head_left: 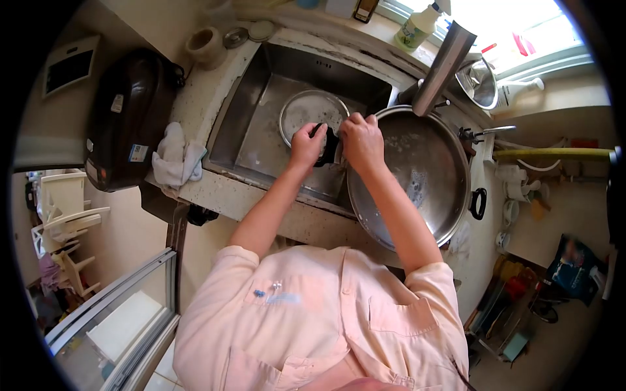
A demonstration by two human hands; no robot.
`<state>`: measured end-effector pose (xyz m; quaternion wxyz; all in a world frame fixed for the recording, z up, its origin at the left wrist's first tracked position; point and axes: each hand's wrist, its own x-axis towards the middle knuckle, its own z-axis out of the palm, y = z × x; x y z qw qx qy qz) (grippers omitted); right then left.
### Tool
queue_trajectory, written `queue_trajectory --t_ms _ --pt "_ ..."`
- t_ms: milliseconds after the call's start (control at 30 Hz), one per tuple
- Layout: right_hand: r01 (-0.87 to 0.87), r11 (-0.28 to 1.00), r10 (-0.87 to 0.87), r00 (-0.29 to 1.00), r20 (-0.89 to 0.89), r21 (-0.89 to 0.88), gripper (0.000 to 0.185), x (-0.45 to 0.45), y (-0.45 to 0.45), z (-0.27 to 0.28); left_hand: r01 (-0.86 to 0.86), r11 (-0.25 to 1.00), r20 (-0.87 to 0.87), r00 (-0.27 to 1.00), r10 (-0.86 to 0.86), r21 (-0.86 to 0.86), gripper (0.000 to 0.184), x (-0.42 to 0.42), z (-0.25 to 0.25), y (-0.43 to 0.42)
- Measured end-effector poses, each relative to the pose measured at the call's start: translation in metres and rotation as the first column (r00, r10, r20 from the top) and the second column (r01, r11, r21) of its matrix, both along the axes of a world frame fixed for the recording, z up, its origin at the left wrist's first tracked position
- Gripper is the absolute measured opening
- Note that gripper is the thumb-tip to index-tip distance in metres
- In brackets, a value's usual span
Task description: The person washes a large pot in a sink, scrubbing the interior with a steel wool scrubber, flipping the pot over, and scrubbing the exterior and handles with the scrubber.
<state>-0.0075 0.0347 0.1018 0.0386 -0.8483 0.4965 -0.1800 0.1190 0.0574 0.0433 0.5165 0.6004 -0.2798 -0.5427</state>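
A wide stainless steel pan (398, 215) rests at the right side of the sink (251, 146), its inside wet with patches of suds. My left hand (305, 146) is closed around the pan's black side handle (328, 148), over the sink. Right beside it, my right hand (362, 140) has its fingers bent and pressed together at the pan's rim, close to the handle's mount. What those fingers hold, if anything, is hidden. Beyond my left hand, a round metal-rimmed vessel or lid (314, 111) with bubbly water lies in the sink.
A thick metal faucet (445, 68) reaches over the pan's far rim. On the left counter are a white cloth (175, 156) and a dark appliance (124, 120). A spray bottle (418, 27) and a metal bowl (479, 81) stand along the window side.
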Motion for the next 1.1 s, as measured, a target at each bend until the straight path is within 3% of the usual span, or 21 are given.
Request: queue_trajectory --t_ms 100,167,267,400,467,533,667,733,833,933,1000,1100 --pt "-0.113 0.985 0.122 0.991 -0.061 0.129 0.008 0.005 0.037 0.015 -0.030 0.999 0.044 0.999 0.032 -0.036 0.022 -0.005 -0.006 -0.003" --pt "-0.035 0.994 0.039 0.998 -0.044 0.099 0.011 0.005 0.034 0.004 -0.053 0.992 0.061 0.996 0.061 -0.117 0.022 -0.007 -0.010 -0.003" --pt "0.046 0.999 -0.045 0.998 -0.047 0.019 0.015 0.003 0.001 -0.005 -0.021 0.998 -0.008 1.000 0.020 -0.060 0.023 -0.005 -0.013 -0.005" --pt "-0.044 0.994 0.065 0.972 -0.224 0.099 0.019 0.011 0.027 0.017 -0.035 0.996 0.064 0.997 0.040 -0.084 0.022 -0.008 -0.012 -0.008" --pt "0.006 0.999 0.004 0.977 -0.211 0.046 0.016 0.012 0.032 -0.002 0.002 1.000 0.043 0.999 -0.001 -0.012 0.023 -0.006 -0.008 -0.004" --pt "0.060 0.997 -0.069 0.970 -0.231 -0.045 0.012 0.013 0.010 -0.006 -0.014 0.999 0.000 1.000 0.014 -0.046 0.023 -0.007 -0.014 -0.006" --pt "0.052 0.998 -0.055 0.988 -0.148 -0.025 0.011 0.013 0.019 0.003 -0.005 1.000 0.060 0.998 0.007 -0.031 0.022 -0.005 -0.006 -0.003" --pt "0.013 0.996 0.001 0.986 -0.169 0.083 0.011 0.015 0.043 0.000 -0.062 0.993 0.039 0.997 0.066 -0.098 0.021 -0.009 -0.015 -0.008" --pt "0.104 0.990 -0.120 0.976 -0.179 -0.095 0.010 0.014 0.011 -0.007 -0.064 0.992 -0.023 0.998 0.062 -0.110 0.021 -0.008 -0.020 -0.005" --pt "0.221 0.975 -0.222 0.944 0.244 0.032 0.006 -0.014 -0.017 -0.007 -0.063 0.990 0.031 0.997 0.068 -0.126 0.020 -0.007 -0.015 -0.003" --pt "0.315 0.947 -0.317 0.878 0.360 0.065 0.005 -0.045 -0.013 -0.011 -0.071 0.994 0.039 0.996 0.074 -0.085 0.021 -0.008 -0.013 -0.001" --pt "0.473 0.880 -0.475 0.878 0.051 0.043 0.005 -0.090 0.011 -0.063 -0.049 0.999 -0.038 0.998 0.049 0.015 0.021 -0.006 -0.003 -0.001"
